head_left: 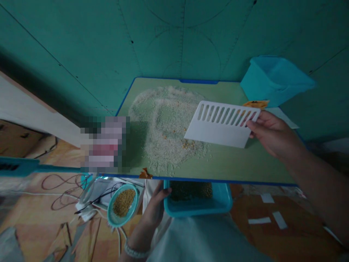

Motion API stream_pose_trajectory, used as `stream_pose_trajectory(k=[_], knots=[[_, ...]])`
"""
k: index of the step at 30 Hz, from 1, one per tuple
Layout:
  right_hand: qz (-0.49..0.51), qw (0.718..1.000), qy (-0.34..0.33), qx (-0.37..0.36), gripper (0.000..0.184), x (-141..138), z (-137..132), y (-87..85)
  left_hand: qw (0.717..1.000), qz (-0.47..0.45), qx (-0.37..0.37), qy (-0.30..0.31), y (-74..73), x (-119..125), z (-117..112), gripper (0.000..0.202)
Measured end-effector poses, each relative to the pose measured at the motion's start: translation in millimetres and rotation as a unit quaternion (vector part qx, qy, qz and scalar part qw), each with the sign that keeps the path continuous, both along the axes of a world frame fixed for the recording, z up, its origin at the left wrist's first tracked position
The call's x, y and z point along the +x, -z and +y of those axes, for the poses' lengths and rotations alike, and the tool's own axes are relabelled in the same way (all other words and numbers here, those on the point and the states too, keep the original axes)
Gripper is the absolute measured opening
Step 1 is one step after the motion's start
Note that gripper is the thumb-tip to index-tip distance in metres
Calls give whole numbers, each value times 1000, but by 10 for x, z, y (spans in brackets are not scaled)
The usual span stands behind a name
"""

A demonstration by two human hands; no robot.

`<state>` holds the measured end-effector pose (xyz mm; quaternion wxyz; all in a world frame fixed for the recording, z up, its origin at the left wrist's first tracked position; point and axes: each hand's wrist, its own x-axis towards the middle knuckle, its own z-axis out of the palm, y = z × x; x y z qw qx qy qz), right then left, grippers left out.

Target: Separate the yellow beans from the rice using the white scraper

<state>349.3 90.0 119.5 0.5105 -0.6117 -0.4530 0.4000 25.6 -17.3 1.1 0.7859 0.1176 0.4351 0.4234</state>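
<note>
My right hand (272, 133) is closed on the right end of a flat white plastic scraper (218, 129) with a row of slots along its upper part. The scraper is tilted above the tabletop, over the right side of a spread of pale rice-like grains (169, 145). A few yellow kernels (188, 145) lie among the grains near its lower edge. Below the table's front edge, my left hand (156, 202) is closed on the left rim of a turquoise tub (199, 211). Dark green contents and some yellowish kernels show in the tub, partly hidden under the table edge.
A light-blue bin (272, 80) stands at the table's back right. At the left edge sits a pixelated object (106, 145). A round turquoise-rimmed bowl of yellow kernels (124, 202) is lower left, near cables (60, 189). A torn brown piece (145, 173) lies at the front edge.
</note>
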Motion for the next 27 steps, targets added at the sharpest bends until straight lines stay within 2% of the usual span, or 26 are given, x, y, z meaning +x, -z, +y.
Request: stream_pose_trajectory(k=[7, 12, 27], knots=[[1, 1000, -6, -20, 27, -29, -24, 25, 1000, -2, 16, -17, 13, -24, -10, 44], [4, 1000, -9, -28, 30, -26, -55, 64, 1000, 7, 4, -7, 21, -28, 5, 50], [12, 997, -37, -70, 38, -29, -211, 59, 1000, 9, 6, -7, 19, -20, 20, 44]])
